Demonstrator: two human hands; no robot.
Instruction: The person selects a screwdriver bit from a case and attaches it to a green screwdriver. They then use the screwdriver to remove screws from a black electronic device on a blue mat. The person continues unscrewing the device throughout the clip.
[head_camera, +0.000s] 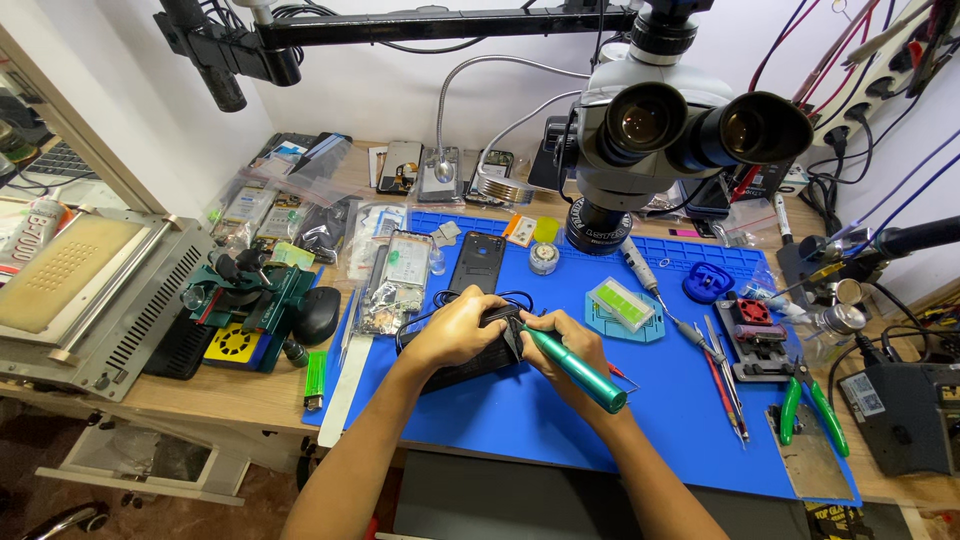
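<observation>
Clear pkgs (262, 205) far-left of mat (520, 420)

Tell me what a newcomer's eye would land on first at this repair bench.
The big grey stereo microscope looms at top centre, its twin eyepieces facing the camera. Below it, on the bright blue work mat, the left hand steadies a dark phone while the right hand works on it with a green pen-shaped tool. Green-handled pliers lie at the mat's right edge.

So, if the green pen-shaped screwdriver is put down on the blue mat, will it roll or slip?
The green pen-shaped screwdriver in the right hand looks round and smooth, so it may roll. The blue mat seems rubbery, which probably slows it. Its thin tip looks delicate.
</observation>
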